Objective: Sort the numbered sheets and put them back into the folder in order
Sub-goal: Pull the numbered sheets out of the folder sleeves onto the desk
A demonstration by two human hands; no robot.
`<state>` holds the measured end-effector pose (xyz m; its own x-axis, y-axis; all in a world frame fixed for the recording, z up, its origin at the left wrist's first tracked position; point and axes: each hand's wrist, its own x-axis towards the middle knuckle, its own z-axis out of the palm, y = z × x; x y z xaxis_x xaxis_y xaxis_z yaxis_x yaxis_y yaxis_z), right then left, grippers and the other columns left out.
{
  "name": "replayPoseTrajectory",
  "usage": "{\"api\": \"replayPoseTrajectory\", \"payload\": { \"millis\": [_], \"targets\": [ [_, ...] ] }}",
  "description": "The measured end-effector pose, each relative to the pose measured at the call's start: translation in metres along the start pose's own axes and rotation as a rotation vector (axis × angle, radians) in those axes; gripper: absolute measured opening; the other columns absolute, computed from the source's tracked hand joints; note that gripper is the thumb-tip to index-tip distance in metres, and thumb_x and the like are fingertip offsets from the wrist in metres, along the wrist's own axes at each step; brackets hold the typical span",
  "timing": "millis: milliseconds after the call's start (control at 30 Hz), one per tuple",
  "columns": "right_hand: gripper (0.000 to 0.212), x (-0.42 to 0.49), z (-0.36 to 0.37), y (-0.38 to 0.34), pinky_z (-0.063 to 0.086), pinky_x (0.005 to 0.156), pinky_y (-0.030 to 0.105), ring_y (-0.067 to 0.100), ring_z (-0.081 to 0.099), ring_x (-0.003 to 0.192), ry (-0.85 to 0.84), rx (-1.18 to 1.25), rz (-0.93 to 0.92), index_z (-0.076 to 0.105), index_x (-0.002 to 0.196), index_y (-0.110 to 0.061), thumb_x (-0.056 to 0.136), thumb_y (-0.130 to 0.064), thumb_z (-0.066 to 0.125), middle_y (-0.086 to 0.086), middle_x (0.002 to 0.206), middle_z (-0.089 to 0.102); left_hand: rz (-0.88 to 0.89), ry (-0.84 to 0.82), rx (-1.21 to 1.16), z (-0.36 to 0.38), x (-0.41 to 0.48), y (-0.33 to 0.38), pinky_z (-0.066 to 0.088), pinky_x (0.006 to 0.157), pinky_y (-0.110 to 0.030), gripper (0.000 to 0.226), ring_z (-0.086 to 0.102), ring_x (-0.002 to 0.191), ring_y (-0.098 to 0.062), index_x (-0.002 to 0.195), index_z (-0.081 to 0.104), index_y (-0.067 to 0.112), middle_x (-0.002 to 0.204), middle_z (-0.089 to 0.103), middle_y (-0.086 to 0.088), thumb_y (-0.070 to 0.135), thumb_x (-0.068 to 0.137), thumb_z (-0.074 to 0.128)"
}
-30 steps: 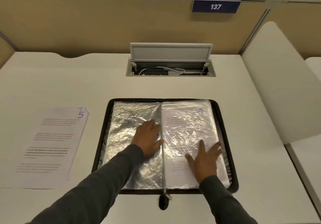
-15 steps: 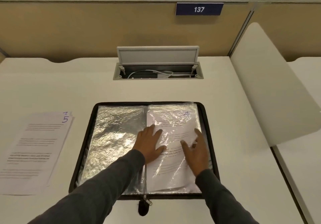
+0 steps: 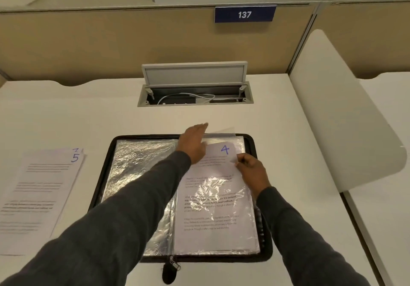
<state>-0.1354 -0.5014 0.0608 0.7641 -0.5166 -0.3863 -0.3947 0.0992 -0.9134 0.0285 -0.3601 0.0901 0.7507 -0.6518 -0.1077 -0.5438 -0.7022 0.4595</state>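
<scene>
- The folder [image 3: 267,250] lies open and flat on the desk [image 3: 66,112] in front of me. It is black with a zip round the rim and crinkled, shiny sleeves inside.
- Sheet 4 [image 3: 221,159] sits on the folder's right half. It is white with printed paragraphs; its lower part is under the clear sleeve [image 3: 213,192] and its top corner is bare and slightly skewed.
- The left hand [image 3: 193,143] reaches across to the sleeve's top edge, which stands lifted at the fingertips. The fingers are stretched forward, and I cannot tell whether the thumb pinches the plastic.
- The right hand [image 3: 251,172] pinches the sheet's right edge, just under the number, with the fingers curled in.
- A blue handwritten "4" marks that sheet's top right corner; its print is too small to read.
- A pile [image 3: 44,185] of sheets lies left of the folder, apart from it. The top one is marked "5", and the digit peeking out above it is unclear.
- A blue sign [image 3: 244,14] on the partition reads "137".
</scene>
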Motion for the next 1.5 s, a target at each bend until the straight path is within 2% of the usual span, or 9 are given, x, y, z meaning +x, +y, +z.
{"api": "replayPoseTrajectory", "payload": {
  "millis": [100, 200, 367, 733, 933, 1100, 1267, 1433, 1500],
  "targets": [
    [0.023, 0.002, -0.004, 0.006, 0.061, 0.086, 0.047, 0.029, 0.071, 0.095, 0.006, -0.026, -0.008, 0.072, 0.095, -0.018, 0.095, -0.003, 0.055, 0.005, 0.102, 0.074, 0.012, -0.028, -0.001, -0.013, 0.017, 0.005, 0.046, 0.089, -0.038, 0.015, 0.058, 0.101, -0.023, 0.105, 0.062, 0.017, 0.105, 0.065, 0.000, 0.022, 0.091, 0.064],
    [0.018, 0.006, -0.006, 0.009, 0.061, 0.084, 0.043, 0.027, 0.070, 0.095, 0.014, -0.052, -0.034, 0.070, 0.096, -0.020, 0.096, -0.008, 0.057, 0.004, 0.102, 0.074, 0.036, -0.092, 0.023, -0.020, 0.026, 0.007, 0.044, 0.075, -0.033, 0.010, 0.059, 0.088, -0.021, 0.084, 0.062, 0.014, 0.082, 0.058, 0.007, 0.019, 0.087, 0.070],
    [0.007, 0.013, -0.009, 0.010, 0.062, 0.083, 0.045, 0.026, 0.071, 0.092, 0.018, -0.083, -0.052, 0.071, 0.095, -0.023, 0.096, -0.023, 0.064, 0.000, 0.098, 0.074, 0.046, -0.134, 0.047, -0.019, 0.033, 0.007, 0.048, 0.086, -0.038, 0.010, 0.057, 0.093, -0.022, 0.092, 0.071, 0.015, 0.096, 0.062, -0.001, 0.017, 0.093, 0.062],
    [0.008, 0.016, -0.010, 0.016, 0.060, 0.086, 0.050, 0.027, 0.071, 0.092, 0.033, -0.063, -0.037, 0.071, 0.093, -0.023, 0.096, -0.022, 0.065, 0.002, 0.097, 0.075, -0.035, -0.136, -0.240, -0.016, 0.026, 0.015, 0.049, 0.075, -0.038, 0.006, 0.063, 0.087, -0.023, 0.092, 0.052, 0.009, 0.092, 0.067, -0.009, 0.013, 0.093, 0.048],
    [0.009, 0.016, -0.009, 0.014, 0.061, 0.085, 0.042, 0.025, 0.069, 0.093, 0.021, -0.095, -0.052, 0.070, 0.096, -0.021, 0.098, -0.023, 0.062, 0.000, 0.099, 0.072, -0.013, -0.184, -0.215, -0.017, 0.029, 0.014, 0.047, 0.074, -0.031, 0.011, 0.056, 0.082, -0.020, 0.095, 0.058, 0.014, 0.093, 0.065, -0.006, 0.016, 0.085, 0.062],
    [0.008, 0.015, -0.008, 0.012, 0.061, 0.085, 0.043, 0.025, 0.070, 0.092, 0.013, -0.070, -0.055, 0.070, 0.094, -0.023, 0.098, -0.022, 0.063, 0.001, 0.099, 0.073, -0.023, -0.328, -0.181, -0.020, 0.032, 0.018, 0.048, 0.074, -0.031, 0.014, 0.063, 0.078, -0.020, 0.080, 0.064, 0.012, 0.083, 0.067, -0.004, 0.023, 0.087, 0.062],
    [0.005, 0.013, -0.005, 0.009, 0.061, 0.086, 0.046, 0.024, 0.071, 0.092, 0.016, -0.046, -0.060, 0.069, 0.096, -0.024, 0.097, -0.024, 0.064, 0.001, 0.099, 0.073, -0.098, -0.498, -0.162, -0.020, 0.036, 0.023, 0.046, 0.088, -0.034, 0.019, 0.066, 0.088, -0.018, 0.086, 0.077, 0.017, 0.078, 0.074, -0.002, 0.031, 0.085, 0.065],
    [0.018, 0.009, -0.006, 0.012, 0.061, 0.087, 0.047, 0.023, 0.073, 0.094, -0.022, -0.028, -0.009, 0.064, 0.109, -0.026, 0.094, -0.035, 0.067, 0.002, 0.104, 0.073, -0.101, -0.248, -0.279, -0.023, 0.041, 0.019, 0.051, 0.092, -0.038, 0.022, 0.068, 0.084, -0.017, 0.093, 0.076, 0.014, 0.091, 0.074, -0.004, 0.033, 0.087, 0.066],
    [0.016, 0.006, -0.006, 0.015, 0.061, 0.087, 0.046, 0.021, 0.073, 0.093, -0.036, -0.050, 0.005, 0.065, 0.109, -0.023, 0.096, -0.032, 0.065, 0.001, 0.104, 0.074, -0.098, -0.206, -0.287, -0.027, 0.041, 0.019, 0.049, 0.087, -0.035, 0.022, 0.066, 0.086, -0.018, 0.094, 0.074, 0.012, 0.099, 0.072, -0.005, 0.032, 0.089, 0.065]
  ]
}}
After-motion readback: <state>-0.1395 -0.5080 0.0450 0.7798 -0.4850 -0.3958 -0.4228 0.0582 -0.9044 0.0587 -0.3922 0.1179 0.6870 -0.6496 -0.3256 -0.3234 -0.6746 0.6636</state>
